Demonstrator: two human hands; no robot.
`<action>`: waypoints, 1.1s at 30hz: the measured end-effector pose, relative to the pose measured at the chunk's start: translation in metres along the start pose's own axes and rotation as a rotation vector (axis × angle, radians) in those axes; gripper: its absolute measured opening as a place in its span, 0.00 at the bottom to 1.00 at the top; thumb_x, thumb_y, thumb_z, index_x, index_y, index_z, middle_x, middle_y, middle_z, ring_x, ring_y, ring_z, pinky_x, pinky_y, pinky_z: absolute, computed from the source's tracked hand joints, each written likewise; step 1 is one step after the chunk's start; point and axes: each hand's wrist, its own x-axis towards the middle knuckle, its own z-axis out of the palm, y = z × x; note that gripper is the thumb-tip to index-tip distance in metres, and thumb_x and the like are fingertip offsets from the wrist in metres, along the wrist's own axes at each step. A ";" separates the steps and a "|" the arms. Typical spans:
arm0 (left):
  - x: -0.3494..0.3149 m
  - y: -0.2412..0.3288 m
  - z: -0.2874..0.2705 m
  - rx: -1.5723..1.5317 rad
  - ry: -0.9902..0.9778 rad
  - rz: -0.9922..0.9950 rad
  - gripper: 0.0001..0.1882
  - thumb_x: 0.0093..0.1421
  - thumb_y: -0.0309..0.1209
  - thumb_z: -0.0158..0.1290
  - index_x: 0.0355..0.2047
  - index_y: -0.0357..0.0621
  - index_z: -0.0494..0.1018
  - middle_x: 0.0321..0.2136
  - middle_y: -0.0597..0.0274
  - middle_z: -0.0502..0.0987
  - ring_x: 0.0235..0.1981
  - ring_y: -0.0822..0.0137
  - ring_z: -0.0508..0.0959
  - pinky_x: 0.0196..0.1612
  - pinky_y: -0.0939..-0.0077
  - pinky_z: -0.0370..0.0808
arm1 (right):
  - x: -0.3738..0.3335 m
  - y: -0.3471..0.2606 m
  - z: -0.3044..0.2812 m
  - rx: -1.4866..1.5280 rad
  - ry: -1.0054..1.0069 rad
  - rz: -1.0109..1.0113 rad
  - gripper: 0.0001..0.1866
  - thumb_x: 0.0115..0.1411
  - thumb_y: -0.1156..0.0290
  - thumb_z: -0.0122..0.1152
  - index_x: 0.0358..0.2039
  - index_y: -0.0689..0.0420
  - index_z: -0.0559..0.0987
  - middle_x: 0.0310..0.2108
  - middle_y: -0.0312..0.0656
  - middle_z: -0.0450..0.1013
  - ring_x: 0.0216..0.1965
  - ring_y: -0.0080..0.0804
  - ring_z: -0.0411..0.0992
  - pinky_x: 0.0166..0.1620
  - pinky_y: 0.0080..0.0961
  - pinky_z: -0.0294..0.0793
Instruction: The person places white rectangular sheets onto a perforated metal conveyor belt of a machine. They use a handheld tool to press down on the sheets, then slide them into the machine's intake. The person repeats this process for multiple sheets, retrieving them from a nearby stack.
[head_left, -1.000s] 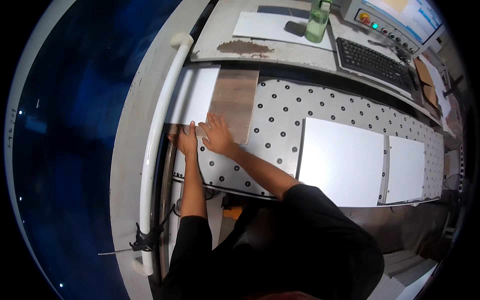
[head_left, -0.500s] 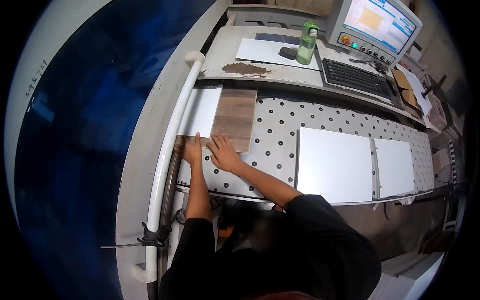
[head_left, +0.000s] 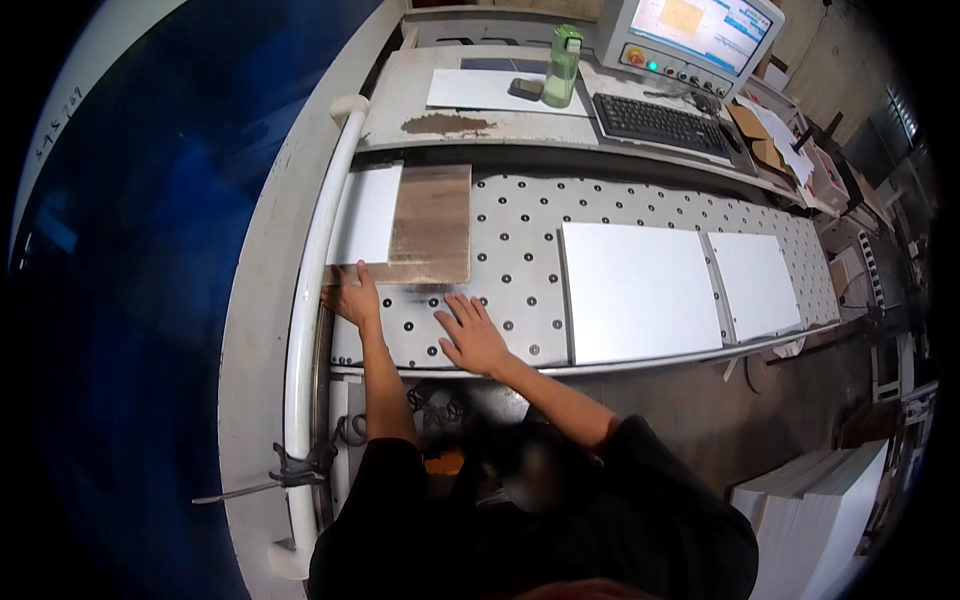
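A brown wood-grain board (head_left: 432, 225) lies on the machine's bed at the left, with a smaller white panel (head_left: 368, 215) on top of it. My left hand (head_left: 352, 297) touches the near left corner of the wood-grain board, close to the white rail. Its thumb reaches up to the panel's near edge and its fingers stretch toward the rail, partly hidden there. Just nearer than the board, my right hand (head_left: 476, 335) is over the studded bed (head_left: 520, 215). Its fingers are spread and it holds nothing.
A large white panel (head_left: 642, 290) and a smaller white board (head_left: 755, 285) lie to the right. Behind are a green bottle (head_left: 562, 68), a keyboard (head_left: 660, 127) and a monitor (head_left: 700, 30). A white rail (head_left: 318, 250) borders the left; stacked white boards (head_left: 810, 520) stand lower right.
My right hand has come off the wood-grain board's near edge and back toward me, over the bed. My left hand stays at the board's corner. The whole view has shifted slightly.
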 end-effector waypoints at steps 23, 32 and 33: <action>-0.097 -0.012 -0.058 -0.014 -0.163 0.331 0.30 0.65 0.47 0.54 0.63 0.42 0.72 0.68 0.33 0.60 0.70 0.38 0.58 0.73 0.49 0.50 | -0.034 0.009 -0.007 0.003 -0.090 -0.134 0.31 0.68 0.55 0.48 0.68 0.57 0.65 0.71 0.62 0.53 0.73 0.61 0.47 0.72 0.58 0.44; -0.098 -0.012 -0.057 -0.036 -0.139 0.323 0.28 0.65 0.44 0.55 0.61 0.41 0.73 0.67 0.34 0.62 0.69 0.39 0.59 0.73 0.50 0.52 | -0.032 0.011 -0.007 0.003 -0.078 -0.138 0.32 0.67 0.54 0.50 0.67 0.58 0.66 0.70 0.62 0.54 0.72 0.61 0.49 0.72 0.58 0.44; -0.098 -0.011 -0.058 -0.039 -0.142 0.327 0.28 0.65 0.44 0.55 0.61 0.41 0.73 0.67 0.34 0.62 0.69 0.39 0.59 0.73 0.50 0.52 | -0.032 0.012 -0.006 0.010 -0.071 -0.132 0.32 0.67 0.54 0.51 0.67 0.58 0.66 0.70 0.61 0.54 0.72 0.61 0.49 0.72 0.58 0.44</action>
